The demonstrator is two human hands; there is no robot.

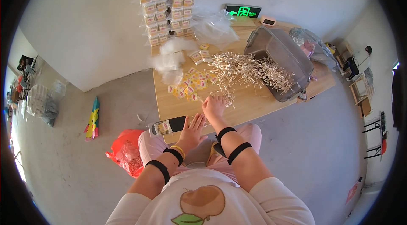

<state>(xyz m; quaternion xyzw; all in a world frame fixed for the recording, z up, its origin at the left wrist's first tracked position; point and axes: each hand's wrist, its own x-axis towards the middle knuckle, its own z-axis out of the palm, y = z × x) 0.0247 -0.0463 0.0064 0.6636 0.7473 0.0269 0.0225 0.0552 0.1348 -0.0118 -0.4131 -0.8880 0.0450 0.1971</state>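
Observation:
My left hand [193, 131] lies flat with fingers spread near the front edge of the wooden table [250, 102], beside a black tray of sticks [168, 126]. My right hand [213, 106] reaches into the near edge of a pile of thin pale sticks [237, 70], its fingers curled down on them; whether it grips any I cannot tell. Small yellow and red packets [190, 87] lie scattered just left of that hand.
A clear plastic bin [282, 57] lies tipped on the table's right side, spilling sticks. Stacked packed boxes [165, 4] and clear bags [214, 28] stand at the back. A red bag [126, 151] sits on the floor by my left leg.

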